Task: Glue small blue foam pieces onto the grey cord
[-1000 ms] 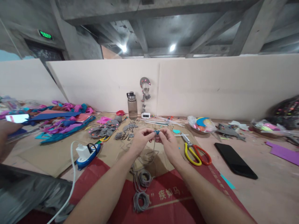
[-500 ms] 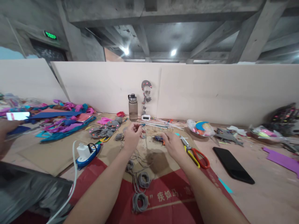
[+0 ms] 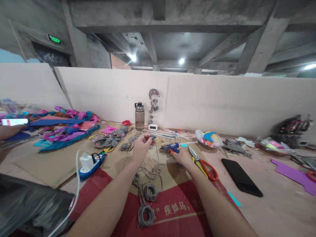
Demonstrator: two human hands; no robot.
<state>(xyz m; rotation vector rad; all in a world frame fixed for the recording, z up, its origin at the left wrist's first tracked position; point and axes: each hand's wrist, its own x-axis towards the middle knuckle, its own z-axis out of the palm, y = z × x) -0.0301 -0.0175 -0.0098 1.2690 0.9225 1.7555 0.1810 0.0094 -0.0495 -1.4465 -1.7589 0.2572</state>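
Head view: the left hand (image 3: 141, 147) pinches a grey cord (image 3: 155, 161) with a small blue piece, raised toward the tabletop's far edge. The right hand (image 3: 182, 155) closes on a blue glue gun (image 3: 171, 148). Gluing step, probably; the nozzle must meet the pinched end.

One bottle (image 3: 139, 116), one black phone (image 3: 241, 177) — two scissors (image 3: 203, 162), (image 3: 108, 149).

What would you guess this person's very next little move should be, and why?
Probably bring the blue glue gun over to the cord end pinched in the left hand. The right hand has closed on the gun on the cardboard, while the left holds the grey cord up with a small blue piece at its fingertips, apparently waiting for glue.
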